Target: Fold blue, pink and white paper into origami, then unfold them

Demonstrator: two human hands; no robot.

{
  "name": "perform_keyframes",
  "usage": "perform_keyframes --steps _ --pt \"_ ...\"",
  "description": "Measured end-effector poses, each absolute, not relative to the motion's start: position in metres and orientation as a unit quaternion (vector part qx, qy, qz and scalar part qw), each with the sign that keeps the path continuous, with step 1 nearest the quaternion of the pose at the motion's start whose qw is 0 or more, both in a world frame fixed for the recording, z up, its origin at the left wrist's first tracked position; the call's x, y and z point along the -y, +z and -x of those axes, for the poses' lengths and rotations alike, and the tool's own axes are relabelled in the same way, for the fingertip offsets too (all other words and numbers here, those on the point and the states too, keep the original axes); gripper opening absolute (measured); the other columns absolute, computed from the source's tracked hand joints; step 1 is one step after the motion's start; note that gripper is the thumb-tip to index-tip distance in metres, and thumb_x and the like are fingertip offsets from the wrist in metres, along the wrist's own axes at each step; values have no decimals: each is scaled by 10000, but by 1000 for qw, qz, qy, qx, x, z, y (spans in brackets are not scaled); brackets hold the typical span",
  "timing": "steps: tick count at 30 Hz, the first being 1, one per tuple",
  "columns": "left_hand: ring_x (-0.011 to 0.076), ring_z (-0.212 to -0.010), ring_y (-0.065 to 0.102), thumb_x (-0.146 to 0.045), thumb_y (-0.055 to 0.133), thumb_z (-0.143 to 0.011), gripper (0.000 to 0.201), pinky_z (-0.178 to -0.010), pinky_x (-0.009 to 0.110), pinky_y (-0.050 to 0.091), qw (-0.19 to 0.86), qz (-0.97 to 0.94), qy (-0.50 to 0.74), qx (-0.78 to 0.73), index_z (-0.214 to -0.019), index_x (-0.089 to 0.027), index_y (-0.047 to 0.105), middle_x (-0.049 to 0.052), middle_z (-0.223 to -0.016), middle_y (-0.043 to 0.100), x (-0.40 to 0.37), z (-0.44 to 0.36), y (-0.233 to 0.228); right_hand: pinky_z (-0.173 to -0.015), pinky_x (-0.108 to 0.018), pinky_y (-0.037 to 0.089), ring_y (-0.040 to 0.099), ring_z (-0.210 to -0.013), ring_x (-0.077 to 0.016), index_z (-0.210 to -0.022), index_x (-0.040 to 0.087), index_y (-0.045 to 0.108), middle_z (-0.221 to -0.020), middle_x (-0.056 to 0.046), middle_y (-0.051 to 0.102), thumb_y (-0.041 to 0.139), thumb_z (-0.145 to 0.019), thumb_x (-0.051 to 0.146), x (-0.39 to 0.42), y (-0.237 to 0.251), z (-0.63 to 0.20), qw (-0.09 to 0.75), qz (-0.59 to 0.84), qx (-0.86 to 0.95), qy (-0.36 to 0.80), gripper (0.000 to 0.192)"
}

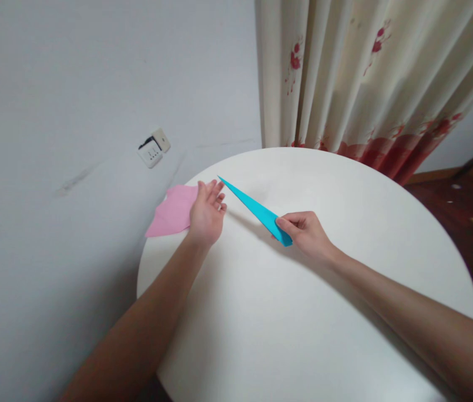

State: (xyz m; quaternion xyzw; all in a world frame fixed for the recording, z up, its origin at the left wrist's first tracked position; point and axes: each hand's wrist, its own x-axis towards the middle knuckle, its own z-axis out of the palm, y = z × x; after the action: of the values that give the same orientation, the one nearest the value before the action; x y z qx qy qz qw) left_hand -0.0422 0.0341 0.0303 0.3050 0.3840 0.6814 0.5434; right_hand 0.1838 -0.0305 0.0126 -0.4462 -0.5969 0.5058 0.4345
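Note:
A long, narrow folded blue paper tapers to a sharp tip pointing up and left over the round white table. My right hand pinches its wide end between thumb and fingers and lifts it off the table. My left hand lies flat with fingers apart, resting on the edge of a pink paper sheet that hangs over the table's left rim. The blue tip ends just right of my left fingertips, not touching them.
A grey wall with a white socket plate stands to the left. A cream curtain with red flowers hangs behind the table. Dark wooden floor shows at the right.

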Motion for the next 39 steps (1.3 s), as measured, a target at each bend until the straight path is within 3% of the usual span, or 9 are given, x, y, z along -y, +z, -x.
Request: perform_keyframes --steps 4,8,13,21,28,39 --pt "176 -879 614 -572 674 -806 431 -716 275 425 602 -430 543 -398 -1004 -192 724 96 -1032 707 -12 8 19 -492 -250 313 426 -514 -104 -650 138 680 -565 -3 550 601 -812 513 29 9 -181 453 453 583 500 416" --pt "159 -778 607 -494 721 -784 364 -757 290 435 577 -483 523 -400 -873 -143 757 70 -826 705 1 -10 9 -486 -247 316 413 -505 -101 -625 140 649 -545 9 515 605 -806 510 28 6 -179 457 454 573 506 415" --pt "164 -750 602 -461 732 -774 323 -745 291 438 535 -515 516 -426 -818 -144 778 58 -769 714 6 -14 10 -472 -237 318 428 -520 -104 -711 143 658 -591 8 534 621 -809 497 29 4 -178 449 447 585 506 369" --pt "176 -720 599 -408 790 -715 268 -729 310 453 550 -537 480 -423 -784 -150 783 51 -728 707 15 -20 14 -477 -233 270 363 -530 -90 -680 140 638 -572 28 460 588 -848 492 30 2 -179 441 424 604 511 393" --pt "119 -721 537 -374 773 -743 235 -639 252 379 548 -474 553 -411 -816 -150 779 63 -834 687 -4 1 22 -449 -237 267 366 -494 -90 -632 147 610 -537 29 452 611 -831 474 33 8 -180 416 416 598 544 383" --pt "68 -646 467 -303 821 -683 223 -550 197 325 518 -344 682 -384 -802 -141 724 5 -743 562 -34 36 33 -432 -231 263 360 -480 -86 -589 154 577 -521 31 426 602 -832 417 37 12 -180 372 412 626 548 359"
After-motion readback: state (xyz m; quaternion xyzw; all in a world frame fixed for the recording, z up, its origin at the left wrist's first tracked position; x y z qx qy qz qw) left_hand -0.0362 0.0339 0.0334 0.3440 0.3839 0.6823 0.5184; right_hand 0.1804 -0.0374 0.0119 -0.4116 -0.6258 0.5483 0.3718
